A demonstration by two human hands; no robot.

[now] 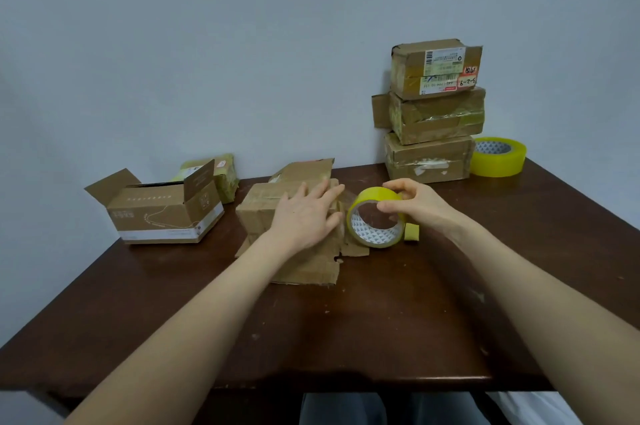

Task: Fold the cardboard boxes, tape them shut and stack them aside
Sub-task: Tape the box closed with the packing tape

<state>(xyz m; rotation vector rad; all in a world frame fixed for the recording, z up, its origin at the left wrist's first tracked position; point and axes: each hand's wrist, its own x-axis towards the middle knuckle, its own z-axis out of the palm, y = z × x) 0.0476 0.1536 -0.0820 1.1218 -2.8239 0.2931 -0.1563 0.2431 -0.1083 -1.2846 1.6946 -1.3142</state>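
Crumpled brown cardboard box [263,210] sits mid-counter [346,320]. Our left hand [306,217] presses it with spread fingers [323,194]; our right hand [419,203] pinches the yellow tape roll [374,194]. We judge the box light and soft; grip its edges.

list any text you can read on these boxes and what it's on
"3-2-9", handwritten on a white sticker on the top box of the stack.
Red sticker above it: handwritten marks, unreadable.
Shipping label with barcode on that box: print too small.
Open box at left: printing too blurred.
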